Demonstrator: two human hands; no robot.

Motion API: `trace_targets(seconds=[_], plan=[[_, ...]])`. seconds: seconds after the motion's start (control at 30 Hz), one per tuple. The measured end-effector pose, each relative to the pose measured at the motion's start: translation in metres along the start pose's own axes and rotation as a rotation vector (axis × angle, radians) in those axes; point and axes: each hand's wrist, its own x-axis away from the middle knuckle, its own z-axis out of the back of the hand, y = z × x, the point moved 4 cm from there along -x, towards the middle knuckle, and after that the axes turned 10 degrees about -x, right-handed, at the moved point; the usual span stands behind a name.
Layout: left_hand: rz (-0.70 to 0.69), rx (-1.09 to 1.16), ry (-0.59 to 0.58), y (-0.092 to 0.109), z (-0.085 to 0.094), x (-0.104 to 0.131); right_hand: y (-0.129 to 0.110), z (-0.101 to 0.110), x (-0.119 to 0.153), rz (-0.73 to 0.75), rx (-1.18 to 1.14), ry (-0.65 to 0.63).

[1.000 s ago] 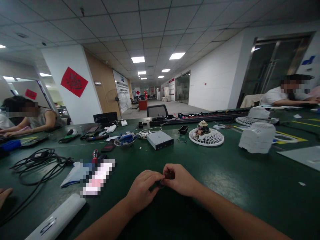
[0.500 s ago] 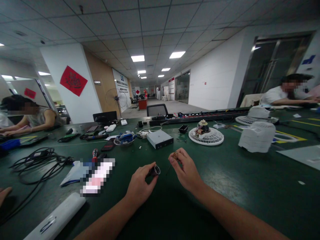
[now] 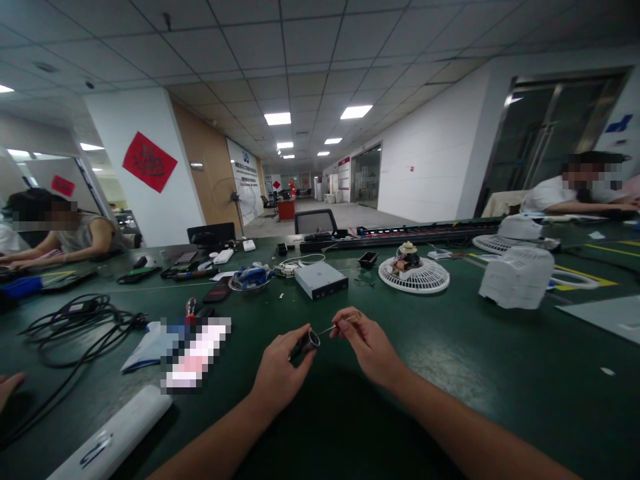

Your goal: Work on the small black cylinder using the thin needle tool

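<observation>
My left hand is closed around a short dark cylinder, its open end with a pale rim facing right. Between the fingertips of my right hand is a thin metal rod. The rod points left, its tip close to the cylinder's rim; I cannot tell whether they touch. A small brownish part shows at the rod's other end, mostly hidden by the fingers. Both hands are above the green tabletop.
Beyond my hands lie a silver disc drive, a small black tray and a white fan grille with motor. White housings stand right. Black cable, a screwdriver and a long white case lie left. Other people sit at both sides.
The rod has swung from hanging downward to pointing left at the cylinder's open end, as my right hand turned. My left hand has stayed nearly still.
</observation>
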Motion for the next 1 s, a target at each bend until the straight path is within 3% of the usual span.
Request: trace_targets(seconds=[0.2,0.67,1.0], plan=[[-0.055,-0.007,-0.024,0.003,-0.001,0.000,0.002,0.001,0.000,-0.079,-0.146,0.010],[-0.055,-0.068,-0.014,0.004,0.002,-0.002,0.016,0.003,-0.004,-0.102,-0.131,0.011],[-0.070,-0.061,-0.013,0.008,0.005,-0.003,0.011,0.000,-0.003,-0.075,-0.113,-0.038]])
